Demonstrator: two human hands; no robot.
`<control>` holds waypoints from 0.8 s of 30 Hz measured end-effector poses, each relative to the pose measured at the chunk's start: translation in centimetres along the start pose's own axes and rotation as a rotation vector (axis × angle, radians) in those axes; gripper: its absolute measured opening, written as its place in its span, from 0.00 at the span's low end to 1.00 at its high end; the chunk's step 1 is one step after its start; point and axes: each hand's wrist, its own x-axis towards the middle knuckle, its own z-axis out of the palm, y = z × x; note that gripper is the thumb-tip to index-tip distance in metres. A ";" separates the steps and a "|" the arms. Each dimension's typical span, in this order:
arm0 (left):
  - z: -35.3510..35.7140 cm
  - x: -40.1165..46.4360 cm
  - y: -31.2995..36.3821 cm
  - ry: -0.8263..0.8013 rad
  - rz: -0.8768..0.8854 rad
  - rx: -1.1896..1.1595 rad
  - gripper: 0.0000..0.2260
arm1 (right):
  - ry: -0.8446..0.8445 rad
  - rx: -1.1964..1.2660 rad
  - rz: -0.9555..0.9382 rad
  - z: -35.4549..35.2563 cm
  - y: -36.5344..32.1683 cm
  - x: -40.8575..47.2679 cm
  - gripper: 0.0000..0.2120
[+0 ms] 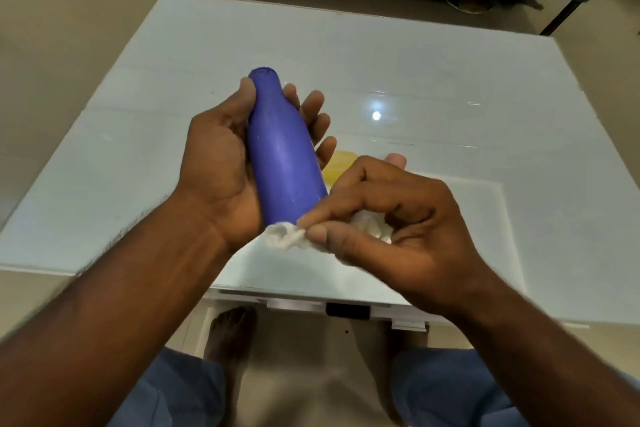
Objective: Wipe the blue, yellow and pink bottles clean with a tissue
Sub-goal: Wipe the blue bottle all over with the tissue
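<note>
The left hand (221, 163) cradles the blue bottle (282, 149) above the white table (450, 80), thumb along one side and fingers wrapped behind, cap end pointing away from the person. The right hand (391, 215) pinches a crumpled white tissue (287, 236) between thumb and curled fingers, touching the bottle's base. Behind the hands, the yellow bottle (341, 163) lies on the table (mostly hidden), and a sliver of the pink bottle (396, 159) peeks over the right knuckles.
</note>
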 end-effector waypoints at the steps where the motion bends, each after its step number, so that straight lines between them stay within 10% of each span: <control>1: 0.1 0.0 -0.2 0.003 -0.017 -0.004 0.17 | 0.035 0.063 0.019 0.1 0.0 0.2 0.03; 8: 0.9 -0.7 -2.6 0.104 -0.018 0.282 0.21 | 0.392 0.071 0.201 0.6 1.0 1.2 0.06; 17: 0.7 0.2 -1.4 0.321 0.153 0.297 0.18 | 0.139 -0.083 0.035 0.9 0.3 0.0 0.05; 24: 1.5 -1.1 -4.7 0.246 0.052 0.569 0.16 | 0.425 -0.081 0.111 0.2 1.2 0.8 0.05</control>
